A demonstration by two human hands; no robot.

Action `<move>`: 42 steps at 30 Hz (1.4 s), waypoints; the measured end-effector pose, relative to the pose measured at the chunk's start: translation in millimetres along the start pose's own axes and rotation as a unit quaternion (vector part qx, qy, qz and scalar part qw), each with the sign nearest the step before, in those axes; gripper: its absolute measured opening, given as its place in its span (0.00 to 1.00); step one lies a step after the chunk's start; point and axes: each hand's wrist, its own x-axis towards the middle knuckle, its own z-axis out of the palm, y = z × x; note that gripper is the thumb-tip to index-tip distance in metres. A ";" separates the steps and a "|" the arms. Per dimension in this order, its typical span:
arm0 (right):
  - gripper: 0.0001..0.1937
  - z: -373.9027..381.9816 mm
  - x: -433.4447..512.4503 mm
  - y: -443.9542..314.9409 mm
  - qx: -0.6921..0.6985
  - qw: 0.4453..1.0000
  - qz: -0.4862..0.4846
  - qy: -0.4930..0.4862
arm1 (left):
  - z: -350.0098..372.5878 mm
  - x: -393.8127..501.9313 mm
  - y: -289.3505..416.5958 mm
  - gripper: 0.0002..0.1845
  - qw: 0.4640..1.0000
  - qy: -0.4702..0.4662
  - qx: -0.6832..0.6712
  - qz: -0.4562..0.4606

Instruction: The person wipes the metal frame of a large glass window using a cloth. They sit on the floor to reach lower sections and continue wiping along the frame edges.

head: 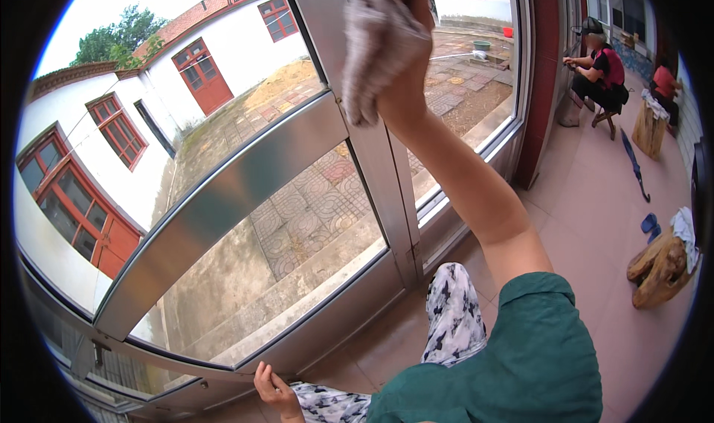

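Observation:
My right hand [410,80] is raised at the top of the view, gripping a greyish-white cloth [365,54] blurred by motion. The cloth lies in front of the metal stile of a glazed door [371,160]; whether it presses on the metal I cannot tell. Low in the view, my left hand [281,395] is beside the door's lower edge, its fingers loosely bent and nothing seen in them. A broad metal crossbar [234,183] divides the door's glass panes. Part of the cloth-holding hand is hidden by the cloth.
A person [602,77] sits on a low stool to the right, with another person [665,91] farther back. On the tiled floor [580,244] lie an umbrella [633,163] and blue slippers [650,226], near wooden stumps [661,269] with cloths on them. Behind the glass is a paved courtyard [301,211].

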 end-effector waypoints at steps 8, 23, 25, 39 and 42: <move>0.37 85.0 97.2 -5.8 -0.322 0.942 -0.079 0.057 | -22.6 -41.3 -33.9 0.12 0.985 -0.043 0.168 -0.012; 0.34 47.0 -46.4 12.5 -0.234 0.972 0.007 -0.033 | -10.0 -98.4 -33.5 0.24 0.951 -0.106 0.209 -0.201; 0.31 41.4 -71.4 12.9 -0.265 0.964 0.015 -0.019 | -9.5 -103.9 -35.8 0.25 0.953 -0.096 0.175 -0.228; 0.34 -2.3 -302.2 3.2 -0.238 0.958 0.132 -0.092 | -5.5 -151.5 -92.0 0.24 0.953 -0.091 0.190 -0.218; 0.33 -10.5 -358.2 3.5 -0.249 0.953 0.139 -0.097 | -11.6 -152.9 -73.7 0.24 0.954 -0.093 0.186 -0.216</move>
